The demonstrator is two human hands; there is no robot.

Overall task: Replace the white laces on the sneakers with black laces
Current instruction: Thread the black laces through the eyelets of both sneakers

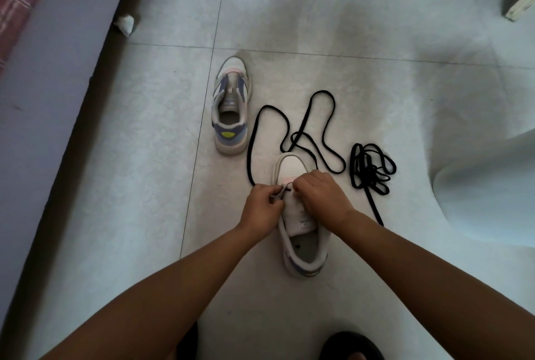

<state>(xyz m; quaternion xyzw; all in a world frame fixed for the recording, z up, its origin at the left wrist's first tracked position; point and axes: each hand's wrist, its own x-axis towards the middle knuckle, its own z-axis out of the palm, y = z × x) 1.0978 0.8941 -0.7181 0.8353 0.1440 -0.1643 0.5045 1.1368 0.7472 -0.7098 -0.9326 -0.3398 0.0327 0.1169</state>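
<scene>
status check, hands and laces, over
Left hand pinching black lace at near sneaker, right hand curled over its toe eyelets. Far sneaker unlaced. Second lace bundled, clear.

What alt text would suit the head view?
Both hands, left hand and right hand, thread a black lace into the near sneaker on a tiled floor; another sneaker and a bundled black lace lie nearby.
</scene>
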